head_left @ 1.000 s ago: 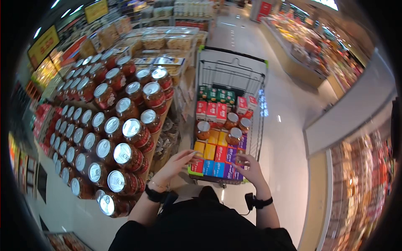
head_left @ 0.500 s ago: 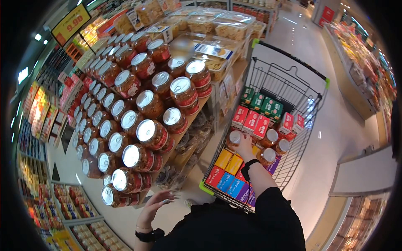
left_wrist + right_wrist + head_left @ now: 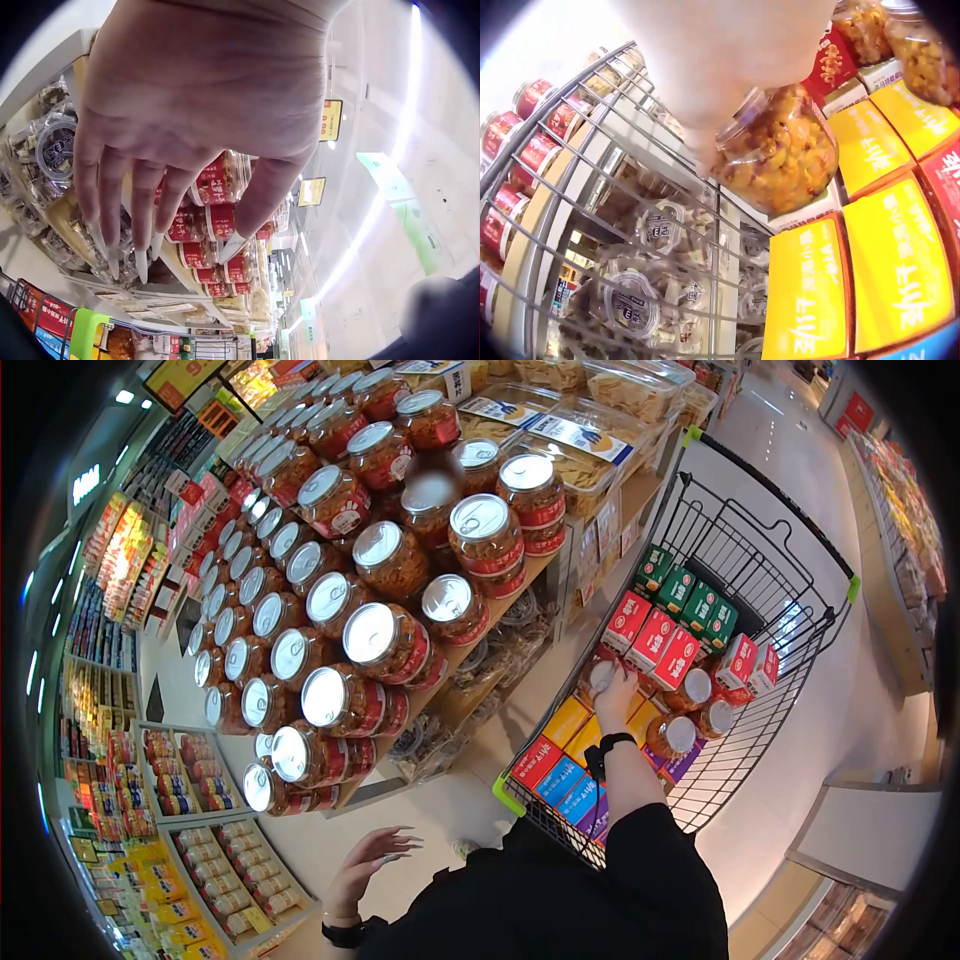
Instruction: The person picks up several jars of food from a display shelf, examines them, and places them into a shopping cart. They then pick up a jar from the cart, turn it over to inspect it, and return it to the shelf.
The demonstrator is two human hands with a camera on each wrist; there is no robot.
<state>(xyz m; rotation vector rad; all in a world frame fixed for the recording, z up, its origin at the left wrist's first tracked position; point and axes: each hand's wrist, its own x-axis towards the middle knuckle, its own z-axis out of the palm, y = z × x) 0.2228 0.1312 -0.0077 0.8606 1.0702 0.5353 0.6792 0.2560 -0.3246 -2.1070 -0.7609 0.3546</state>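
Observation:
My right hand [image 3: 617, 705] reaches down into the shopping cart [image 3: 511, 797] and grips a jar of orange-brown food [image 3: 780, 161] around its lid. That jar leans in the right wrist view, close against yellow boxes [image 3: 808, 289] and a red box. My left hand [image 3: 372, 857] hangs in the air beside the cart, palm and fingers relaxed, with nothing in it. In the left wrist view its fingers [image 3: 112, 191] point down in front of the display of stacked jars. Several other jars [image 3: 672, 735] stand in the cart to the right of the gripped one.
Red-and-white cartons [image 3: 652, 638] and green boxes [image 3: 697, 605] fill the cart's far part; red, blue and purple boxes line the near part. Rows of lidded jars [image 3: 385, 635] cover the display at left, beside clear food trays [image 3: 575, 435]. Shelves stand at far left.
My right hand went from hovering over the near boxes to gripping the jar at the cart's left side. My left hand lowered and drew away from the cart. The view swung left.

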